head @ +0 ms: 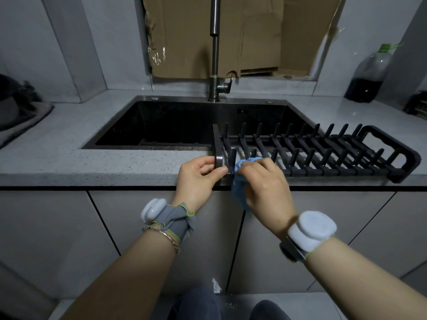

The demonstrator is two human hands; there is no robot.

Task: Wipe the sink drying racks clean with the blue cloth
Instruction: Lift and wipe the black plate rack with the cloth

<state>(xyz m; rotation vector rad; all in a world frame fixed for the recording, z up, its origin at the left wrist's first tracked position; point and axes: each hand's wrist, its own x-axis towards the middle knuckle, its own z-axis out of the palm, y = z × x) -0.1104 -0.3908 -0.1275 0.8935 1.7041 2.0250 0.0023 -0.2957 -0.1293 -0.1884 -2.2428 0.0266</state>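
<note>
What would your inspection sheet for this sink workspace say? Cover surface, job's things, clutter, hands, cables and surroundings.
Surface: grey speckled countertop around a dark sink.
Job's things: black drying rack lies across the sink's right side and the counter; blue cloth bunched at its near-left corner.
Clutter: bottle of dark liquid at back right; dark bundle at far left.
Hands: left hand grips the rack's left end bar; right hand holds the cloth against a prong.
Cables: nothing seen.
Surroundings: faucet, cardboard behind it, cabinet doors below.
</note>
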